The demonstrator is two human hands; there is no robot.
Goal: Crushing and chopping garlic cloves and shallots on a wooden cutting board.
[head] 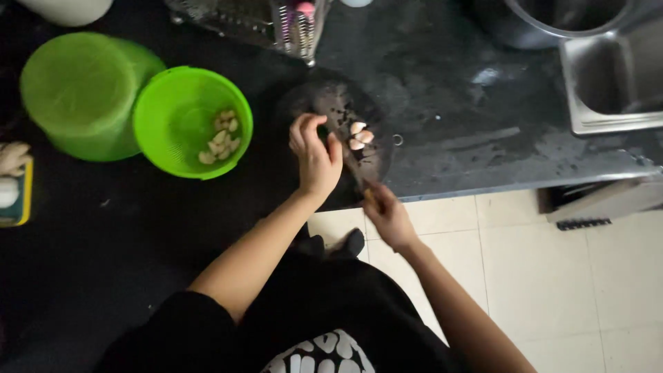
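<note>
On dark board (376, 155): left hand (314, 155) curled, pinching; right hand (388, 215) clenched around knife (352, 162) beside garlic cloves (360, 135).

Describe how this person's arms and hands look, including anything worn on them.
Both forearms are bare from above the elbow down. The left hand and right hand wear no gloves, and no rings, watch or bracelet show. Black short sleeves belong to a black top with a white print on its front.
</note>
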